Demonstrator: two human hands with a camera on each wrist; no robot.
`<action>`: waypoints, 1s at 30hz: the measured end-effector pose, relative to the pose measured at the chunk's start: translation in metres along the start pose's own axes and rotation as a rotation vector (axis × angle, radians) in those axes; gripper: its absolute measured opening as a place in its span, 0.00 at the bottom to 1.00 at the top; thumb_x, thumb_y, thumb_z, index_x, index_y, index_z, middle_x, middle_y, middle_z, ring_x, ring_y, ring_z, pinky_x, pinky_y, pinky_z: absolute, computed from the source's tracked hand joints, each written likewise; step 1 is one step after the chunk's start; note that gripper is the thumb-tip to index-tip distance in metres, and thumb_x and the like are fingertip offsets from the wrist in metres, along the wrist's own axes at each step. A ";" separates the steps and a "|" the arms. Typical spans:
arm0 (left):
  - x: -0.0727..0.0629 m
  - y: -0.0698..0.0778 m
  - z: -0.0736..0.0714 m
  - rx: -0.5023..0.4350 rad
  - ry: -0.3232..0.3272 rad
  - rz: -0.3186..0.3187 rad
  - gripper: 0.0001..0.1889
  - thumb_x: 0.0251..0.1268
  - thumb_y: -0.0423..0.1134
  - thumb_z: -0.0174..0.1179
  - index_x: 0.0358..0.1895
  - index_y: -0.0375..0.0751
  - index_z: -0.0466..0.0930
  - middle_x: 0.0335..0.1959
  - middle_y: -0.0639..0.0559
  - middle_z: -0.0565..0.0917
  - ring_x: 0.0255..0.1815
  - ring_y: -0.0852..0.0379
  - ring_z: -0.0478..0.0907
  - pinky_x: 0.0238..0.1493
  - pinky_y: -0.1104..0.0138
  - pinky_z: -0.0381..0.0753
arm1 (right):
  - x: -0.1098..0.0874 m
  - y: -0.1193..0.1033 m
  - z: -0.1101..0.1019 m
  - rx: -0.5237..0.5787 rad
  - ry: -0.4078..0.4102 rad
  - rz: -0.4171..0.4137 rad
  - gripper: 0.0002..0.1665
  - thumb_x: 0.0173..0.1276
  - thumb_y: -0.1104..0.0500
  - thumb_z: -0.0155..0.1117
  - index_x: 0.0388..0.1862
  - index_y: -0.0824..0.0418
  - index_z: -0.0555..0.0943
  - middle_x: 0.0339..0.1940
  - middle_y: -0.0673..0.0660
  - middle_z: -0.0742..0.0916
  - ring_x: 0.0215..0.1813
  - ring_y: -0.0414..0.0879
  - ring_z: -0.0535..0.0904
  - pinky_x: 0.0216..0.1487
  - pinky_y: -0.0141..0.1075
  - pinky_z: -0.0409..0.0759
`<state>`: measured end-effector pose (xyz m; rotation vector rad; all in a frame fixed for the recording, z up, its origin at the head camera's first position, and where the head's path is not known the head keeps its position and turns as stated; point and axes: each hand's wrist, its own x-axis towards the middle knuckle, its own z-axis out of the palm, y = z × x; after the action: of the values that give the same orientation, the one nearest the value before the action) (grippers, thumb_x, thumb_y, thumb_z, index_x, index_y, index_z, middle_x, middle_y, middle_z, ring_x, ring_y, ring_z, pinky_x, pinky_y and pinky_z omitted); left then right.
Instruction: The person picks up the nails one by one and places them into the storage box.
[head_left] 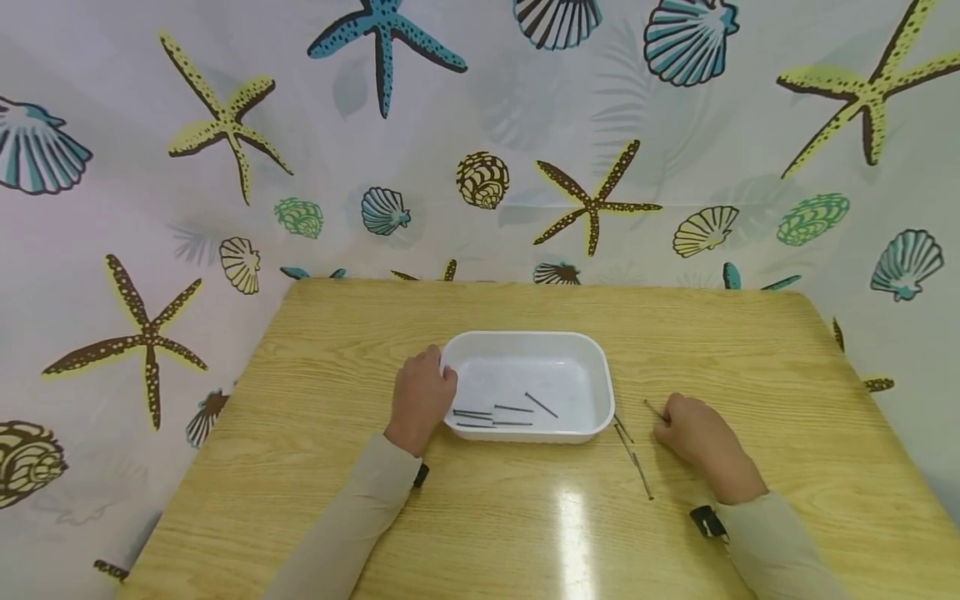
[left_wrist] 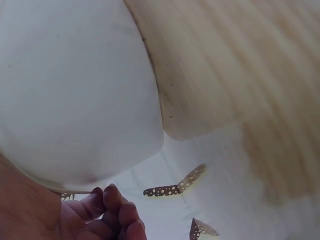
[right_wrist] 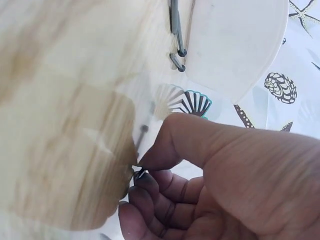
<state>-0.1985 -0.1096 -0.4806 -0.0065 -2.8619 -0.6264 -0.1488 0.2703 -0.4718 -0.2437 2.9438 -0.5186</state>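
Note:
My left hand (head_left: 422,396) grips the left rim of a white plastic tub (head_left: 528,340), thumb over the edge. In the left wrist view, the fingertips (left_wrist: 112,192) meet at the tub's rim. Inside the tub several long metal nails (head_left: 513,408) lie on the floor, mostly in the front left part. To the right of the tub, my right hand (head_left: 701,437) pinches one nail (head_left: 654,408) between thumb and fingers. Its head end sticks out toward the upper left; the rest is hidden by the hand. Between that hand and the tub, several loose nails (head_left: 642,477) lie in a line on the table.
The wood-grain table (head_left: 337,333) carries the tub near its middle. Behind it and along both sides hangs a white cloth (head_left: 435,150) printed with starfish and shells. A bright light reflection (head_left: 573,542) shows on the tabletop in front of the tub.

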 end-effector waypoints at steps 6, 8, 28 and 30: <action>0.000 0.001 0.000 0.000 -0.007 -0.003 0.10 0.62 0.40 0.52 0.37 0.35 0.74 0.27 0.45 0.77 0.29 0.47 0.76 0.31 0.56 0.73 | -0.004 0.000 0.000 0.008 0.023 -0.014 0.07 0.57 0.64 0.58 0.25 0.63 0.69 0.20 0.52 0.72 0.23 0.46 0.65 0.25 0.38 0.64; 0.000 0.001 0.000 0.002 -0.008 -0.001 0.10 0.62 0.40 0.52 0.37 0.35 0.74 0.27 0.45 0.77 0.29 0.48 0.76 0.31 0.57 0.73 | -0.004 0.002 0.001 0.021 0.028 0.004 0.06 0.57 0.63 0.57 0.27 0.63 0.69 0.20 0.53 0.73 0.23 0.46 0.65 0.26 0.38 0.65; -0.001 0.002 0.000 0.013 0.016 0.016 0.10 0.61 0.40 0.53 0.36 0.34 0.74 0.27 0.43 0.78 0.30 0.45 0.76 0.30 0.55 0.73 | -0.002 0.003 0.003 0.047 0.162 -0.045 0.05 0.64 0.65 0.59 0.35 0.67 0.79 0.30 0.57 0.82 0.31 0.49 0.77 0.33 0.45 0.74; -0.001 0.002 0.000 0.013 0.016 0.019 0.11 0.61 0.40 0.53 0.36 0.34 0.74 0.27 0.42 0.78 0.30 0.44 0.76 0.31 0.54 0.73 | -0.003 0.003 0.003 0.048 0.159 -0.042 0.05 0.64 0.65 0.59 0.35 0.67 0.80 0.31 0.58 0.82 0.33 0.50 0.78 0.34 0.46 0.75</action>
<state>-0.1972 -0.1077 -0.4804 -0.0261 -2.8468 -0.6013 -0.1459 0.2721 -0.4754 -0.2717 3.0808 -0.6417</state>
